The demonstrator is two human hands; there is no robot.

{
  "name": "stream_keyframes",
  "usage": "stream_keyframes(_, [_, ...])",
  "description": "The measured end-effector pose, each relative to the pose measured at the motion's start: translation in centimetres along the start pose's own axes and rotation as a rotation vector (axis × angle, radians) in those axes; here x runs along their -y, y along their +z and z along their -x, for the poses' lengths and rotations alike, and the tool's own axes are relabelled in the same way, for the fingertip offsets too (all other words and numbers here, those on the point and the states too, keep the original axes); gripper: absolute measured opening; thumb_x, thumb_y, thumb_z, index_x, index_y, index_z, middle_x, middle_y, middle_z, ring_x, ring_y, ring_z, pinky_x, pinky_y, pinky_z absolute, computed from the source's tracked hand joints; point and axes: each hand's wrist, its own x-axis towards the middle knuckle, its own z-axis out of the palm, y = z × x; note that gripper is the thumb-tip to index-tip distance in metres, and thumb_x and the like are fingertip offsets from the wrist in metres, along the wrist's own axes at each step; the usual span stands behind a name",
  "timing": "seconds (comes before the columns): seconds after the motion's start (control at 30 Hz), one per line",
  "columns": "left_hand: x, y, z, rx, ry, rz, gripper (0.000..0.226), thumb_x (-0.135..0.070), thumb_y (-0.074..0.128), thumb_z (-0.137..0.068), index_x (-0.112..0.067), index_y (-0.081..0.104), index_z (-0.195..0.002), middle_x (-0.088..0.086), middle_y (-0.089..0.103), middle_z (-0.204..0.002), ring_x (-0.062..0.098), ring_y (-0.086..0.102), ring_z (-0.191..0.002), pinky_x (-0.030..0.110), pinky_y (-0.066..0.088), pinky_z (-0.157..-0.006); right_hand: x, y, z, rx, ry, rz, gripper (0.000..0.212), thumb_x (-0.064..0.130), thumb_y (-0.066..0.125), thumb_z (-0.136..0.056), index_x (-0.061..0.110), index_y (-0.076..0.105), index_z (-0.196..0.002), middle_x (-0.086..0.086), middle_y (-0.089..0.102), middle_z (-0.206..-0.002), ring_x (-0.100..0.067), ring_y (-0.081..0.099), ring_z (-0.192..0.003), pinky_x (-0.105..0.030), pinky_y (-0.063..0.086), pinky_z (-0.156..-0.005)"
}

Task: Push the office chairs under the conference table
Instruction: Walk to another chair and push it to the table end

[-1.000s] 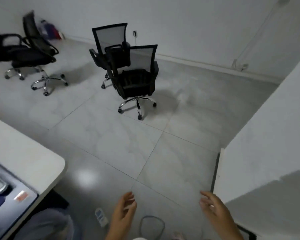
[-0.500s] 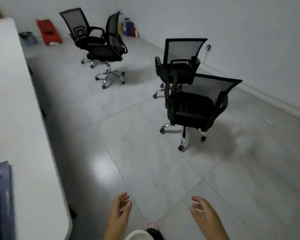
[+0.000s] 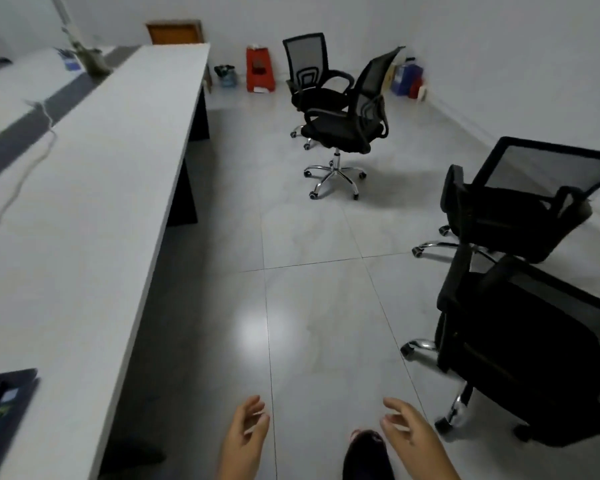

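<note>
Grey glossy tiles run the length of a white-walled room, with four black mesh-backed chairs standing loose on them, none yet under the table [image 3: 94, 188]. The near chair [image 3: 520, 348] sits at the right, just beside a second chair [image 3: 520, 209]; a third chair [image 3: 350, 123] and fourth chair [image 3: 312, 77] stand together well apart from these, toward the far wall. The long white table fills the left side, a cable [image 3: 21, 174] trailing over it.

Each chair rides on a chrome castor base, so it should roll easily on this smooth floor but may swivel when pushed. The top of the backrest or both armrests look like the steadiest places to take hold.

Both hands hang low, apart and empty: left hand [image 3: 245, 441] and right hand [image 3: 413, 441], fingers loosely curled. A red stool [image 3: 260, 72] stands by the far wall.
</note>
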Motion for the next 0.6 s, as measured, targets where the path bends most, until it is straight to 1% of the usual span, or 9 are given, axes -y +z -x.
stream_keyframes(0.1, [-2.8, 2.6, -4.7, -0.127, 0.03, 0.049, 0.023, 0.005, 0.051, -0.086, -0.007, 0.051, -0.105, 0.01, 0.057, -0.098, 0.02, 0.054, -0.086, 0.01, 0.045, -0.066, 3.8, -2.1, -8.5, 0.125, -0.103, 0.031, 0.027, 0.011, 0.056, -0.087, 0.036, 0.047, -0.092, 0.005, 0.052, -0.109, 0.004, 0.055, -0.09, -0.003, 0.042, -0.069])
stream_keyframes(0.17, [-4.6, 4.0, -7.6, -0.201, 0.035, 0.102, 0.023, 0.006, 0.05, -0.086, -0.013, 0.051, -0.1, 0.006, 0.058, -0.095, 0.014, 0.055, -0.085, 0.019, 0.045, -0.07, 6.3, -3.0, -13.3, 0.202, -0.167, 0.055, 0.029, 0.012, 0.055, -0.087, 0.039, 0.046, -0.091, 0.01, 0.051, -0.106, 0.018, 0.05, -0.092, 0.001, 0.041, -0.07])
stream_keyframes(0.2, [-5.3, 4.7, -8.9, -0.23, 0.03, 0.119, 0.024, 0.004, 0.051, -0.086, -0.017, 0.051, -0.097, 0.002, 0.058, -0.094, 0.011, 0.056, -0.085, 0.021, 0.044, -0.071, 7.2, -3.3, -15.5, 0.24, -0.189, 0.074, 0.029, 0.011, 0.055, -0.087, 0.039, 0.046, -0.092, 0.012, 0.051, -0.105, 0.021, 0.048, -0.09, 0.001, 0.041, -0.07])
stream_keyframes(0.23, [-5.7, 5.2, -10.1, -0.259, 0.023, 0.134, 0.023, 0.001, 0.053, -0.087, -0.021, 0.051, -0.094, 0.0, 0.058, -0.094, 0.007, 0.056, -0.084, 0.02, 0.045, -0.071, 7.9, -3.5, -17.5, 0.273, -0.199, 0.091, 0.028, 0.011, 0.055, -0.087, 0.038, 0.046, -0.093, 0.011, 0.051, -0.105, 0.019, 0.05, -0.09, 0.0, 0.041, -0.07])
stream_keyframes(0.27, [-6.0, 5.7, -11.2, -0.291, 0.011, 0.145, 0.021, -0.003, 0.055, -0.086, -0.023, 0.051, -0.091, -0.002, 0.059, -0.093, 0.005, 0.058, -0.082, 0.018, 0.046, -0.07, 8.3, -3.6, -19.5, 0.305, -0.202, 0.107, 0.027, 0.011, 0.055, -0.087, 0.036, 0.046, -0.094, 0.009, 0.051, -0.105, 0.013, 0.053, -0.089, -0.002, 0.041, -0.07])
stream_keyframes(0.33, [-6.3, 6.5, -12.9, -0.354, -0.034, 0.157, 0.022, -0.003, 0.057, -0.085, -0.025, 0.052, -0.089, -0.003, 0.06, -0.092, 0.005, 0.058, -0.082, 0.012, 0.047, -0.066, 8.8, -3.5, -22.6, 0.361, -0.183, 0.133, 0.023, 0.012, 0.055, -0.088, 0.032, 0.047, -0.098, 0.004, 0.052, -0.108, 0.003, 0.054, -0.091, -0.008, 0.041, -0.072])
stream_keyframes(0.4, [-6.4, 7.1, -15.0, -0.415, -0.08, 0.174, 0.026, 0.004, 0.054, -0.085, -0.022, 0.053, -0.089, 0.0, 0.06, -0.09, 0.011, 0.057, -0.085, 0.007, 0.045, -0.063, 9.4, -3.1, -25.7, 0.409, -0.172, 0.158, 0.021, 0.014, 0.055, -0.088, 0.03, 0.048, -0.099, 0.002, 0.052, -0.11, 0.001, 0.052, -0.093, -0.01, 0.041, -0.072])
stream_keyframes(0.5, [-6.9, 7.3, -19.5, -0.492, -0.095, 0.163, 0.033, 0.01, 0.053, -0.082, -0.023, 0.054, -0.085, 0.005, 0.06, -0.086, 0.013, 0.057, -0.082, 0.003, 0.044, -0.061, 11.3, -1.6, -30.5, 0.467, -0.187, 0.19, 0.025, 0.015, 0.055, -0.087, 0.037, 0.046, -0.094, 0.004, 0.051, -0.11, 0.003, 0.051, -0.093, -0.006, 0.042, -0.068])
stream_keyframes(0.6, [-8.5, 6.6, -24.6, -0.472, -0.069, 0.133, 0.03, 0.01, 0.053, -0.083, -0.019, 0.054, -0.089, 0.003, 0.06, -0.088, 0.011, 0.056, -0.083, 0.0, 0.043, -0.064, 14.2, 0.0, -35.0, 0.475, -0.234, 0.187, 0.026, 0.013, 0.055, -0.087, 0.037, 0.045, -0.094, 0.007, 0.05, -0.108, 0.002, 0.052, -0.094, -0.003, 0.042, -0.07])
